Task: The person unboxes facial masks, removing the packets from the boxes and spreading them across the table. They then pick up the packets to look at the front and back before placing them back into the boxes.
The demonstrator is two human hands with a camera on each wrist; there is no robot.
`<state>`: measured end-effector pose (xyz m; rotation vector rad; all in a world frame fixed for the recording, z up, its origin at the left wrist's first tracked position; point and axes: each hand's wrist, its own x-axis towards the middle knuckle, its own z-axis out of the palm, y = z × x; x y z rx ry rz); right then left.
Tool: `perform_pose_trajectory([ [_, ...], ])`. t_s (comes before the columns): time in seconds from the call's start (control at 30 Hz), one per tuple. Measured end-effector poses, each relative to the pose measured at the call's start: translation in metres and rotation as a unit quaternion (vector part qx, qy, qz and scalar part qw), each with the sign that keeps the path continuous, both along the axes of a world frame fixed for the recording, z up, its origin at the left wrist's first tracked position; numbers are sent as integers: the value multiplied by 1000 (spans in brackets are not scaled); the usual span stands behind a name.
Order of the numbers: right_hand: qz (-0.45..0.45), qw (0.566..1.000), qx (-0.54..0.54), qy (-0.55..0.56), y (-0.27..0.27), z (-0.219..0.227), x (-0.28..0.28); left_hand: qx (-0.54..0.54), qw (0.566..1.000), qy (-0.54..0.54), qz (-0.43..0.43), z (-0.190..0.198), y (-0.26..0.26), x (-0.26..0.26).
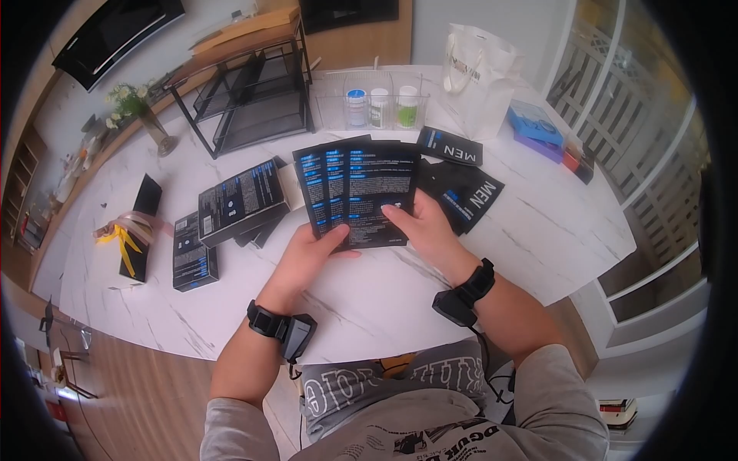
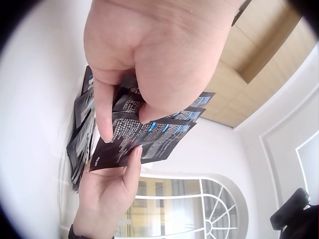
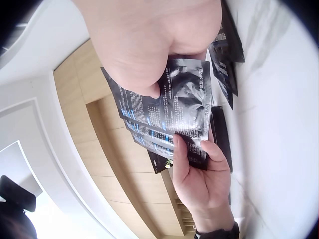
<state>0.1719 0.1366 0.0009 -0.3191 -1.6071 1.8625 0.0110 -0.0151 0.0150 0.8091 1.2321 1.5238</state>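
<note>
Several flat black sachets (image 1: 377, 184) with blue and white print are fanned out above the table, held between both hands. The left hand (image 1: 311, 253) pinches their lower left edge, thumb on top. At the right edge the right hand (image 1: 434, 234) grips them, its thumb lying across the printed face. The left wrist view shows the left hand (image 2: 154, 59) over the sachets (image 2: 144, 134) and the right hand (image 2: 107, 191) beneath. In the right wrist view, the right hand (image 3: 144, 40) covers part of the sachets (image 3: 184, 104), with the left hand (image 3: 204, 181) at their other end.
Black boxes (image 1: 242, 201) lie left of the hands, and more black MEN packets (image 1: 461, 192) lie right. Behind stand a black rack (image 1: 257, 115), a clear bin with bottles (image 1: 378, 107), a white bag (image 1: 480, 77) and blue and purple boxes (image 1: 534, 131). A ribboned box (image 1: 138, 230) is far left.
</note>
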Motion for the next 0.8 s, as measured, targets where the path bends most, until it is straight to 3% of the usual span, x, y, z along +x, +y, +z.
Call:
perform_pose_trajectory([
  [0.8,4,1000,3,12,2,-3,0,3,1000,19,1,-2,1,0],
])
